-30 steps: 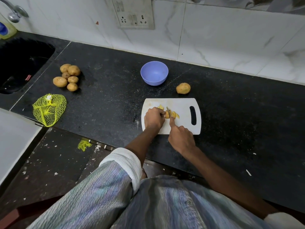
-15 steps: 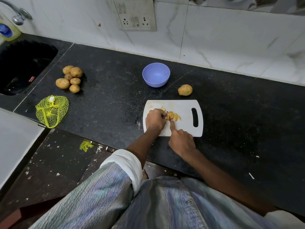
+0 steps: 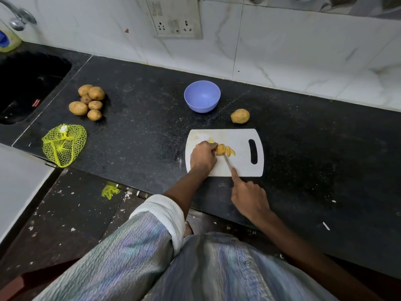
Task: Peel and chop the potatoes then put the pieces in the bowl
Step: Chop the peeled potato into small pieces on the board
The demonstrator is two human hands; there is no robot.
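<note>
A white cutting board [image 3: 238,135] lies on the black counter. On it my left hand [image 3: 202,157] grips a peeled yellow potato [image 3: 221,149], with cut slices [image 3: 230,152] fallen to its right. My right hand [image 3: 249,196] holds a knife [image 3: 227,162] by the handle, index finger stretched along the blade's back, the blade's tip at the potato. The empty purple bowl [image 3: 202,96] stands behind the board. One unpeeled potato [image 3: 240,116] lies right of the bowl. A pile of several unpeeled potatoes [image 3: 88,102] sits at the far left.
A yellow net bag [image 3: 64,144] lies near the counter's front left edge. A dark sink [image 3: 26,83] is at the far left with a tap [image 3: 18,18] above. The tiled wall carries a socket plate [image 3: 175,17]. Peel scraps lie on the floor [image 3: 65,213].
My right hand has drawn back toward me, off the board's front edge, pulling the knife so more blade shows. My left hand stays on the potato.
</note>
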